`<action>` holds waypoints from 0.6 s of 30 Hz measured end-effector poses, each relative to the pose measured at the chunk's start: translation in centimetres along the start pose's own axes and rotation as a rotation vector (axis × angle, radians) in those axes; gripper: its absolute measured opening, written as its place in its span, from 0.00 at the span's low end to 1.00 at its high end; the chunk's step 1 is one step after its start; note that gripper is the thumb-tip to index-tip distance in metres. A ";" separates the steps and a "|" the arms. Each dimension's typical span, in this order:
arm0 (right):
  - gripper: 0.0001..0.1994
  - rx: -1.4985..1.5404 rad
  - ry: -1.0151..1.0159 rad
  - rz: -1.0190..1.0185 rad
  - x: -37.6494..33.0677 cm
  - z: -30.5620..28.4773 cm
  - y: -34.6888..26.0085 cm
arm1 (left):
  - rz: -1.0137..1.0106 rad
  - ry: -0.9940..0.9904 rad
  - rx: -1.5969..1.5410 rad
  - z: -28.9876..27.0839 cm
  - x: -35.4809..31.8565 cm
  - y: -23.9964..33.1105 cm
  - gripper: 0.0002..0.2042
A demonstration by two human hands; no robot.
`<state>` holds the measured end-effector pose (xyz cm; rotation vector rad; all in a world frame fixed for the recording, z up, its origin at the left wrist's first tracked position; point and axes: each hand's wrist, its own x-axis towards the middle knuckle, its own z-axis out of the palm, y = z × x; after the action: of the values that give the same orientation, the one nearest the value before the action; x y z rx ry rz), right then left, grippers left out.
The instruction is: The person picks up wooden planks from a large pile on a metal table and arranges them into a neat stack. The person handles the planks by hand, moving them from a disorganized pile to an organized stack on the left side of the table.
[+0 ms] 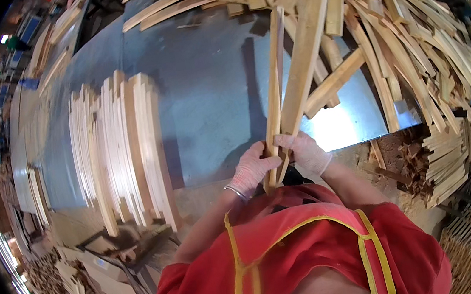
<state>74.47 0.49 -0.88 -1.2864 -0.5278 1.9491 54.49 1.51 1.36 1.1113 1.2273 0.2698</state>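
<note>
Both my hands wear pale thin gloves and are close together at the table's near edge. My left hand (253, 168) is closed around the lower end of a narrow wooden strip (275, 81). Beside it, my right hand (307, 154) grips the lower end of a wider wooden board (306, 47). The two pieces point away from me, nearly touching at my hands and spreading apart toward their far ends. Those far ends reach the loose wood pile (374, 19). My fingers hide part of the near ends.
A row of side-by-side wooden strips (121, 145) lies left on the grey metal tabletop (203, 85), overhanging its near edge. Loose pieces cover the back and right. Stacked short slats (447, 159) stand at the lower right, near reddish-brown scraps (409, 159). A frame (142, 256) stands below left.
</note>
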 end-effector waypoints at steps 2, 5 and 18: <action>0.22 -0.039 0.061 -0.003 1.6 2.6 2.4 | -0.039 0.102 0.045 -1.6 -1.4 -2.9 0.27; 0.22 0.238 0.124 -0.160 3.1 8.3 5.1 | -0.008 0.259 -0.427 -4.2 -5.9 -6.3 0.28; 0.29 -1.395 -0.659 -0.589 21.1 26.5 10.2 | 0.299 0.558 -0.433 -16.0 -14.9 -11.0 0.33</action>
<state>41.91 11.32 -9.60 -0.8687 -2.5437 1.3120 31.13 -5.75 3.01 0.8557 1.3903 1.0794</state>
